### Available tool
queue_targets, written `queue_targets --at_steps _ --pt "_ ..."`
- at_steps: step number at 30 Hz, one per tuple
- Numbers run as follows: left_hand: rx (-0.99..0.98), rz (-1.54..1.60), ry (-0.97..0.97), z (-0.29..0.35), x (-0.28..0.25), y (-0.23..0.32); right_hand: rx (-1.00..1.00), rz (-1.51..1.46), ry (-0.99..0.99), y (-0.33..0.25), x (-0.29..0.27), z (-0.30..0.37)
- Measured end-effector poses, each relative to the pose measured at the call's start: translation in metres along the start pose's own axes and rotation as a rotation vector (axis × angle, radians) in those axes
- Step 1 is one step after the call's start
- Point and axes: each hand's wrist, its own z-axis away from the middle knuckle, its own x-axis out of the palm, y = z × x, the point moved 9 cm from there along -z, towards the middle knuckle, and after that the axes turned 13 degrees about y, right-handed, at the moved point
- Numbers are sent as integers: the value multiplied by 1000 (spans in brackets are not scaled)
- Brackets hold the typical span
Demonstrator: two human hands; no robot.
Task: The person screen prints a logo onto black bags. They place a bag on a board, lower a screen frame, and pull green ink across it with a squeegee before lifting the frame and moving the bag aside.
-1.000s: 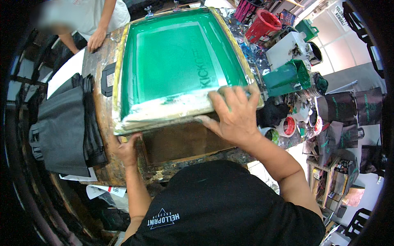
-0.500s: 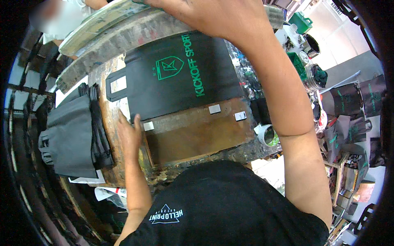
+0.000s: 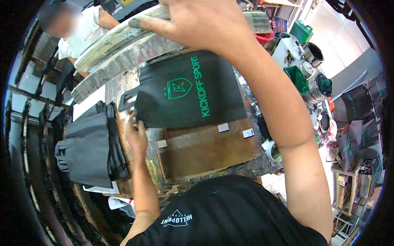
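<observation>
A black flat bag (image 3: pixel 156 110) with a green shield emblem and green lettering lies on a brown board. My left hand (image 3: pixel 137 133) is at its near left corner, fingers closed on the edge beside the handle (image 3: pixel 129 98). That corner looks slightly raised. High over the far side, my right hand (image 3: pixel 197 24) grips the rim of a tilted, worn screen-printing frame (image 3: pixel 111 53). Its thumb lies along the rim; the other fingers are mostly out of sight. On the bare brown board (image 3: pixel 205 151) sit several small white tabs (image 3: pixel 223 127).
Left of the board lies a stack of black bags (image 3: pixel 88 145). Cans, a green canister (image 3: pixel 301 30) and a green basket (image 3: pixel 296 80) stand at the right, with a tape roll (image 3: pixel 272 151) nearer. Printed bags (image 3: pixel 355 104) hang farther right. Another person (image 3: pixel 88 33) is at the far left.
My left hand has moved from beside the bag's corner to closing on it, and the corner has come up a little. My right hand still holds the raised frame. The view has shifted.
</observation>
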Motion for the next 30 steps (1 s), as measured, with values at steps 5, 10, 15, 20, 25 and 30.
queue_targets --at_steps 5,10,15,20,25,30 --pt "87 40 92 -98 -71 23 72 68 -91 18 18 -21" --pt "-136 -26 192 -132 -190 -41 59 41 -30 10 11 -10" --pt "-88 -322 329 -160 -301 -140 92 -32 48 10 8 -6" --pt "-133 -646 439 -143 -411 -196 -38 2 421 5 1 3" --pt "405 -792 603 -65 -283 -56 -2 149 292 13 13 7" --pt "775 -568 -358 180 -156 -19 -3 88 317 8 9 3"
